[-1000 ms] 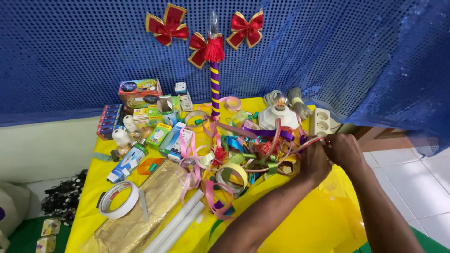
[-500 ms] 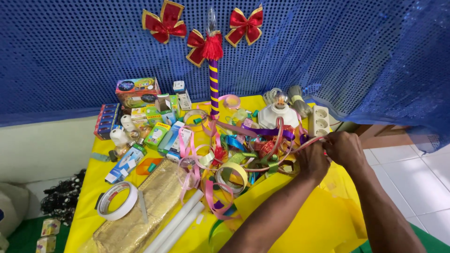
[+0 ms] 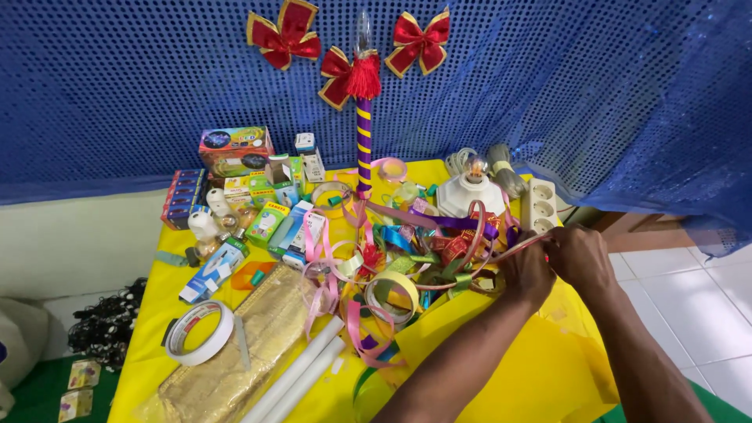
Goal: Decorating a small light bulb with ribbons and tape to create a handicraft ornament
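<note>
1. Fingertips of both hands are hidden behind the knuckles, so the exact grip is hard to make out; the forearms are cut off at the lower edge.
2. Left hand (image 3: 526, 272) and right hand (image 3: 581, 254) sit close together, touching, at the right edge of the yellow table (image 3: 540, 376), both curled and pinched on a thin pink ribbon strand (image 3: 501, 254).
3. That strand runs left from the hands into a tangled heap of coloured ribbons (image 3: 407, 251) at mid-table.
4. Small cardboard boxes (image 3: 235, 150) stand closed at the back left; their contents cannot be seen.
5. Nearby lie a tape roll (image 3: 197, 332), white tubes (image 3: 301, 374), a white lamp base (image 3: 468, 192) and a striped purple pole (image 3: 363, 145).
</note>
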